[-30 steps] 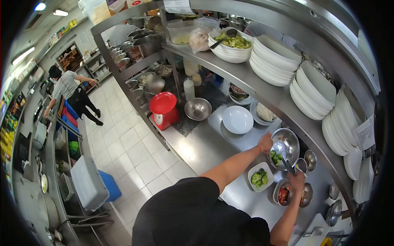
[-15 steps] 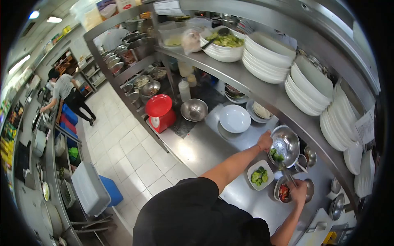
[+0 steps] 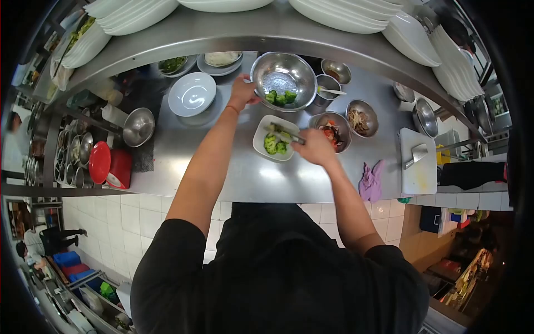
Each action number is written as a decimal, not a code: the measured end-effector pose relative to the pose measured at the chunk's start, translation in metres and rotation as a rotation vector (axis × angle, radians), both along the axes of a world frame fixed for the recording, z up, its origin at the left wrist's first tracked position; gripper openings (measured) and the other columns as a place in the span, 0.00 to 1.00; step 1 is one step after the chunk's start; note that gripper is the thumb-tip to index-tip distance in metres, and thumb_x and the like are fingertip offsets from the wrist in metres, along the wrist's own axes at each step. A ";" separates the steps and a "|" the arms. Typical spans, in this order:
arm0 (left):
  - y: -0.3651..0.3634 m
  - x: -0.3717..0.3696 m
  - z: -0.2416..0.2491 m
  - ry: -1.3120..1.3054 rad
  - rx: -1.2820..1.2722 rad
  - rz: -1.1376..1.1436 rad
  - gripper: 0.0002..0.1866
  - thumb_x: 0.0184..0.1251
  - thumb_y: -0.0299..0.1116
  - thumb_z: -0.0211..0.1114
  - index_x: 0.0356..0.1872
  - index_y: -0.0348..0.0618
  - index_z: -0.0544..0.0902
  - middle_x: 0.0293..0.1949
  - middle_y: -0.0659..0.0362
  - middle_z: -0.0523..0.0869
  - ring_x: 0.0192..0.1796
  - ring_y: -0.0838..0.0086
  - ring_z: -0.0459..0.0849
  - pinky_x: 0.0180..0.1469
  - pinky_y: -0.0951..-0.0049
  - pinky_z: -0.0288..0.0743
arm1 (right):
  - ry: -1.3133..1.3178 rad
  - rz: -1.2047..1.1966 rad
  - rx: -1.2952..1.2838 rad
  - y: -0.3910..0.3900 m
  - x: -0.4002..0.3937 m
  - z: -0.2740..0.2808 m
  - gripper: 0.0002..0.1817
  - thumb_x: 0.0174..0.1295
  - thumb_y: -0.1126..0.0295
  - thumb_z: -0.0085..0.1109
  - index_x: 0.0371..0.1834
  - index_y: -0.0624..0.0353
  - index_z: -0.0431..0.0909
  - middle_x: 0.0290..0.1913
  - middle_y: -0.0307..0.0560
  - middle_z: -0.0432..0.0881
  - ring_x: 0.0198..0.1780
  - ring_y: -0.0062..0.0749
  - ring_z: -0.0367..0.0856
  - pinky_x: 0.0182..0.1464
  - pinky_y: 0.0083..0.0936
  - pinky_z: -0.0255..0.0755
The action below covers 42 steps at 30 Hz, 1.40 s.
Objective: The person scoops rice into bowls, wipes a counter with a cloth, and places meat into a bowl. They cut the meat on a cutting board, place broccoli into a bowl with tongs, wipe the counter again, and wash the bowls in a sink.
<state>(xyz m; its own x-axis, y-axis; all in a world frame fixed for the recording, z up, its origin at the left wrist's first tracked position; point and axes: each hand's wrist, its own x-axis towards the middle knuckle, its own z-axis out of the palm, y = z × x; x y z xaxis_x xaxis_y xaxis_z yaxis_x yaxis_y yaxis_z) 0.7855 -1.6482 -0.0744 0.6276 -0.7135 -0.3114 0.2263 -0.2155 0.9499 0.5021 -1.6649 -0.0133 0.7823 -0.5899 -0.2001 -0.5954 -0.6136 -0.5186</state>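
Note:
My left hand (image 3: 243, 93) grips the rim of a large steel bowl (image 3: 295, 69), which is tilted toward me with several broccoli florets (image 3: 281, 98) at its near side. In my right hand (image 3: 316, 147) are metal tongs (image 3: 286, 133), their tips over a square white dish (image 3: 261, 129) that holds broccoli (image 3: 273, 145). Just right of the dish stands a steel bowl (image 3: 346, 126) with red and dark pieces, and beyond it another bowl (image 3: 369, 129) with pale brown strips. A small steel pot (image 3: 326, 101) with a white-handled utensil is beside the large bowl.
A white plate (image 3: 192, 94), an empty steel bowl (image 3: 138, 127) and a red scale (image 3: 118, 168) are at the left. On the right lie a purple cloth (image 3: 371, 181) and a white board (image 3: 418, 173) with a metal scraper. A shelf (image 3: 222, 49) stacked with white dishes runs above; a person (image 3: 41, 240) stands far left.
The view has swung round to face the counter squarely. The tongs have moved from the large bowl to over the square dish. My left hand still holds the bowl.

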 end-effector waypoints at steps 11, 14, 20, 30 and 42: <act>0.006 -0.003 -0.005 -0.016 0.009 -0.008 0.19 0.62 0.23 0.59 0.54 0.42 0.68 0.35 0.47 0.82 0.22 0.60 0.86 0.18 0.67 0.81 | 0.072 -0.019 -0.205 -0.079 0.040 0.000 0.20 0.53 0.58 0.64 0.37 0.67 0.83 0.39 0.66 0.84 0.47 0.56 0.83 0.52 0.46 0.76; 0.006 -0.003 -0.001 -0.029 0.012 0.003 0.18 0.62 0.23 0.58 0.53 0.41 0.69 0.36 0.47 0.82 0.22 0.60 0.86 0.18 0.66 0.81 | 0.047 -0.026 -0.280 -0.077 0.046 -0.012 0.19 0.54 0.59 0.64 0.36 0.67 0.83 0.40 0.65 0.83 0.48 0.56 0.83 0.52 0.45 0.75; 0.007 0.002 0.001 -0.016 0.041 -0.034 0.21 0.65 0.26 0.59 0.58 0.39 0.66 0.39 0.47 0.83 0.25 0.58 0.89 0.20 0.69 0.81 | 0.029 0.062 0.009 -0.047 -0.024 0.058 0.22 0.51 0.55 0.66 0.36 0.67 0.86 0.35 0.66 0.85 0.42 0.56 0.85 0.47 0.42 0.77; 0.006 0.000 0.004 0.001 0.018 -0.014 0.18 0.62 0.23 0.58 0.53 0.40 0.69 0.37 0.48 0.83 0.24 0.60 0.87 0.18 0.68 0.79 | 0.066 -0.104 -0.077 -0.073 -0.005 0.038 0.25 0.52 0.54 0.66 0.42 0.68 0.83 0.44 0.67 0.84 0.48 0.58 0.83 0.52 0.43 0.77; 0.005 0.001 0.004 -0.037 0.051 -0.032 0.21 0.64 0.24 0.58 0.57 0.40 0.66 0.38 0.46 0.83 0.26 0.58 0.89 0.20 0.67 0.83 | 0.151 -0.024 -0.160 -0.051 -0.023 0.067 0.19 0.51 0.58 0.65 0.37 0.65 0.84 0.40 0.63 0.85 0.44 0.56 0.85 0.50 0.45 0.77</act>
